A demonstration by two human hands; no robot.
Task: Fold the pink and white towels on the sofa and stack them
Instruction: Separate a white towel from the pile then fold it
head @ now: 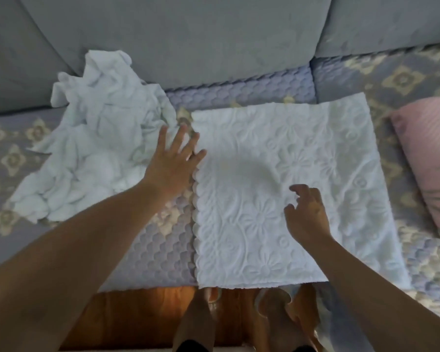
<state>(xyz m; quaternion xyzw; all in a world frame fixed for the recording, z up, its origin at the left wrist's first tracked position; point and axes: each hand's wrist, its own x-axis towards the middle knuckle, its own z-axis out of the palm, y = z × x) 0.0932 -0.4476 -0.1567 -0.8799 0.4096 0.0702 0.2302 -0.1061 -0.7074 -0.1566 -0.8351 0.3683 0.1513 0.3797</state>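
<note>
White towel [277, 179] lies flat on the sofa [163, 245], long axis running away from the person. Right hand [306, 214] hovers over it, fingers loosely curled, empty. Left hand [174, 158], spread open, at its left edge, nearer the crumpled towel [94, 153] further left. Pink towel [432, 153] well right.

Left hand [174, 158] flat, fingers spread; right hand [306, 212] loosely curled.

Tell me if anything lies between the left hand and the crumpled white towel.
Nothing visible does. The left hand is spread over the gap between the flat embossed white towel and the crumpled white towel, its fingertips already at the crumpled one's edge. Only the quilted blue sofa cover lies beneath.
</note>
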